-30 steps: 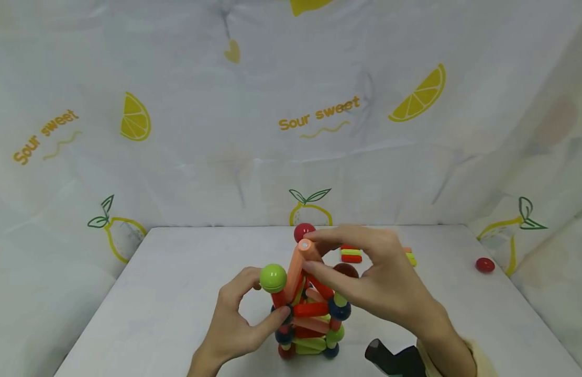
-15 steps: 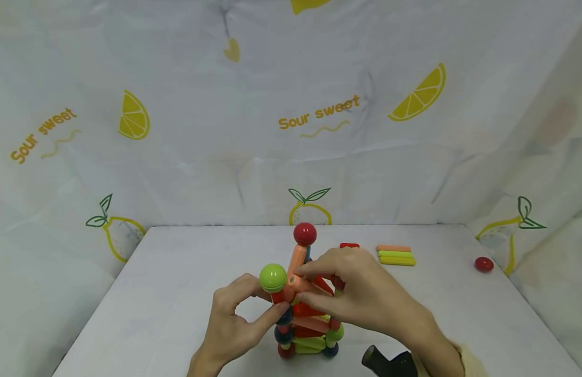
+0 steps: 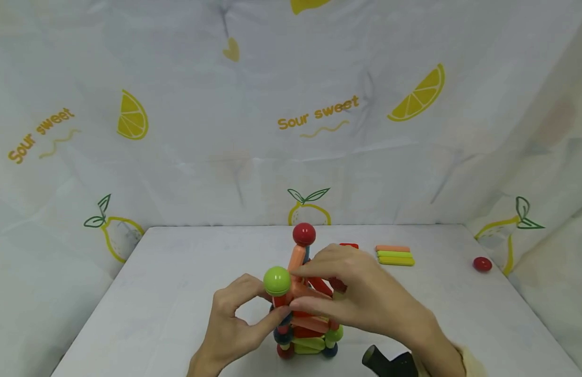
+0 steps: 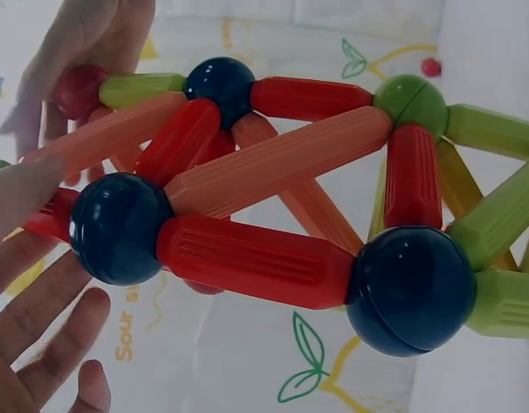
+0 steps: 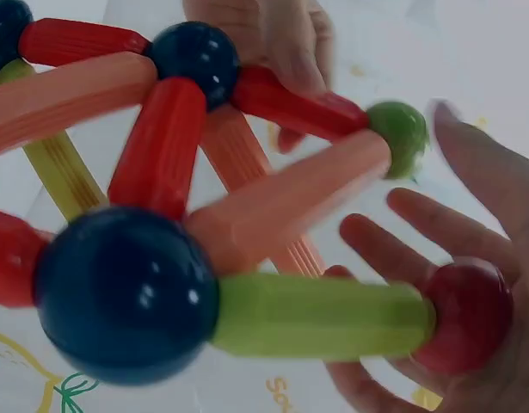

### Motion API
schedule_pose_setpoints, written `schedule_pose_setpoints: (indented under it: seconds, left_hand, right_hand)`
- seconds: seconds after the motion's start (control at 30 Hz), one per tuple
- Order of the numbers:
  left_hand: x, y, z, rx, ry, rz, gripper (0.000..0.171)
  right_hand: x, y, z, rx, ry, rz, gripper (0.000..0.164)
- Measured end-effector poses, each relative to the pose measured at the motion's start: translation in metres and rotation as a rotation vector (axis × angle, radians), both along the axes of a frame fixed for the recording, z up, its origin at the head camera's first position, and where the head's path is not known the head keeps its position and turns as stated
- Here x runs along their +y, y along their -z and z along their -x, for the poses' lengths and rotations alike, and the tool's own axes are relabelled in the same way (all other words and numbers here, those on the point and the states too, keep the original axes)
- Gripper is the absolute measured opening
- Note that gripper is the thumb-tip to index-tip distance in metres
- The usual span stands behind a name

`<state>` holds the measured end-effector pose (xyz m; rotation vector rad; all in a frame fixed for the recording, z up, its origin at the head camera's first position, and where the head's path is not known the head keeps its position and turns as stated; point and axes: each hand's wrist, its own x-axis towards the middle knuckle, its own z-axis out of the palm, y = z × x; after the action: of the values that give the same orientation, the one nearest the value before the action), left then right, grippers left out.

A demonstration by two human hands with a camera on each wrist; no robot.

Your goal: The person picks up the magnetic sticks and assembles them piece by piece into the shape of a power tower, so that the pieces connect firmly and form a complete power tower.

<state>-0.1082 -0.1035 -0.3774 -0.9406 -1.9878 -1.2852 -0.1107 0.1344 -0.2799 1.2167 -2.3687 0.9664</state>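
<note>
A tower of magnetic sticks and balls (image 3: 309, 323) stands at the table's front middle. My left hand (image 3: 236, 319) pinches a red stick (image 5: 303, 105) at its upper left between thumb and index finger. This stick carries a green ball (image 3: 277, 281) on top. An orange stick (image 5: 290, 198) slants from a large blue ball (image 5: 126, 292) up to the green ball, its end right at it. Around that end my right hand (image 3: 366, 293) is spread, thumb and index finger apart on either side. Its fingers extend behind a dark red ball (image 5: 466, 317) on a light green stick (image 5: 324, 315).
Behind the right hand lie an orange, a light green and a yellow stick (image 3: 395, 261) side by side. A red stick (image 3: 349, 245) shows partly past that hand. Farther right is a loose red ball (image 3: 482, 264). A lemon-print cloth (image 3: 215, 173) hangs behind the table.
The right hand has lowered the orange stick from above the tower to lie against the green ball, then loosened its fingers. The green ball has shifted slightly right. The left hand keeps its hold.
</note>
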Motion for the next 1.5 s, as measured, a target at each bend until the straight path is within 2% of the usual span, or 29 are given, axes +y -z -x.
schedule_pose_setpoints:
  seconds: [0.07, 0.13, 0.2, 0.3, 0.4, 0.53, 0.67, 0.77, 0.93, 1.27, 1.5]
  left_hand:
    - [-0.001, 0.001, -0.001, -0.058, -0.023, 0.045, 0.034]
    - [-0.002, 0.002, -0.002, -0.135, -0.041, 0.092, 0.041]
    - [-0.002, 0.003, -0.003, -0.202, -0.048, 0.128, 0.044]
    - [-0.002, 0.002, -0.004, -0.250, -0.053, 0.146, 0.043]
    - [-0.001, 0.002, -0.004, -0.254, -0.054, 0.141, 0.041]
    - [0.000, 0.002, -0.004, -0.259, -0.047, 0.131, 0.039]
    - [0.001, 0.002, -0.003, -0.263, -0.034, 0.125, 0.037]
    - [0.000, 0.002, -0.002, -0.259, -0.028, 0.118, 0.038]
    - [-0.002, 0.002, 0.002, -0.261, -0.018, 0.116, 0.040]
    - [-0.002, 0.003, 0.005, -0.273, -0.012, 0.115, 0.037]
    - [-0.002, 0.004, 0.004, -0.255, -0.030, 0.114, 0.040]
  right_hand:
    - [0.007, 0.000, 0.004, -0.018, 0.007, 0.086, 0.024]
    - [0.015, 0.002, 0.011, -0.021, 0.065, 0.171, 0.025]
    - [0.022, 0.006, 0.021, -0.022, 0.181, 0.225, 0.026]
    - [0.033, 0.021, 0.043, -0.045, 0.340, 0.236, 0.023]
    - [0.043, 0.050, 0.070, -0.083, 0.443, 0.155, 0.023]
    - [0.054, 0.100, 0.099, -0.188, 0.544, -0.046, 0.024]
    - [0.059, 0.144, 0.116, -0.335, 0.596, -0.232, 0.028]
    - [0.059, 0.164, 0.121, -0.404, 0.595, -0.311, 0.032]
    - [0.057, 0.177, 0.122, -0.453, 0.615, -0.356, 0.037]
    - [0.059, 0.182, 0.123, -0.345, 0.653, -0.353, 0.033]
    - [0.063, 0.186, 0.126, -0.379, 0.650, -0.280, 0.033]
